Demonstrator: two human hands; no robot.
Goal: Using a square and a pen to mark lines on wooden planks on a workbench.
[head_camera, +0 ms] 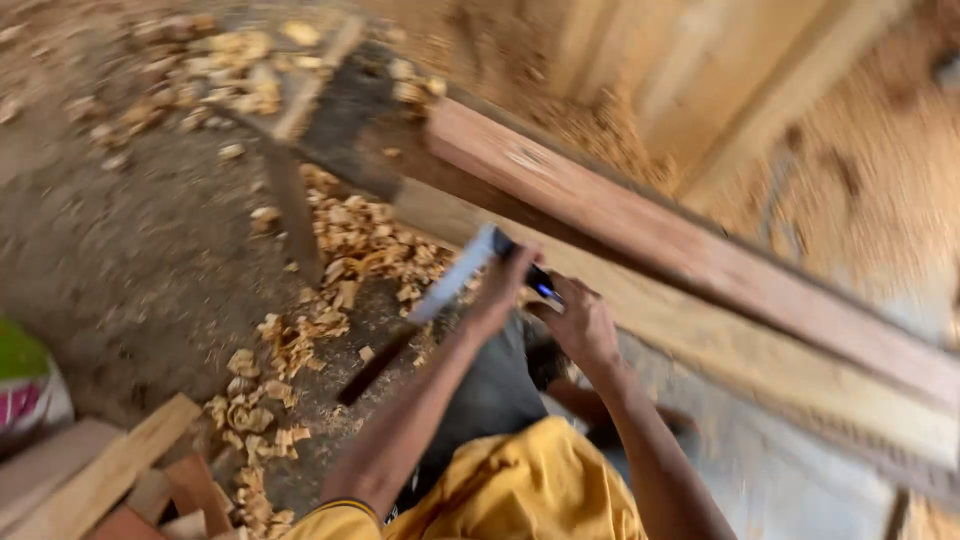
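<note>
While blur hides detail, both hands' fingers [505, 285] grasp a pale flat metal square [455, 275]

Reddish-brown plank [640, 225]; pale tan shavings [350, 250]; yellow shirt [530, 490]; dark blue pen [543, 285]; grey-white ruler [455, 275].

A dirt floor [130, 250] carries everything here. A long reddish wooden beam [640, 235] runs diagonally across it, from upper centre toward the lower right. Left of the beam, pale wood shavings [340, 250] lie scattered in a trail. Further left of the beam, at the bottom corner, short wood offcuts [110, 480] lie stacked. The view is motion-blurred.
</note>
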